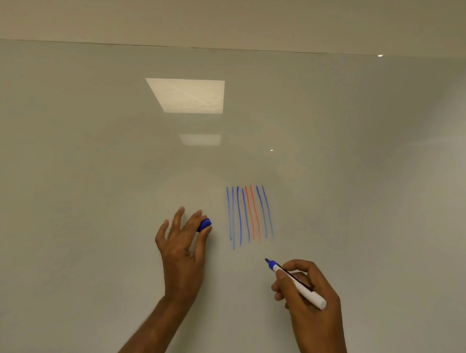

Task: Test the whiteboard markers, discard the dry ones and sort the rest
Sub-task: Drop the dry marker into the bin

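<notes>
Just below 6 blue strokes (239, 216) and 2 red strokes (249, 214) on the whiteboard (94, 171), the right hand (309, 292) grips 1 uncapped blue marker (313, 297), while left of them the left hand (181, 251) pinches 1 blue cap (204, 224).

A glossy white whiteboard (94, 171) fills the view, with a cluster of upright blue and orange marker strokes (249, 214) drawn on it just right of centre. The left hand (182, 248), raised before the board just left of the strokes, pinches a small blue plastic marker cap (204, 224) at its fingertips. The right hand (307, 292) sits lower and to the right, below the strokes, gripping a white-barrelled whiteboard marker (308, 293) whose tip points up-left, apart from their lower ends.
</notes>
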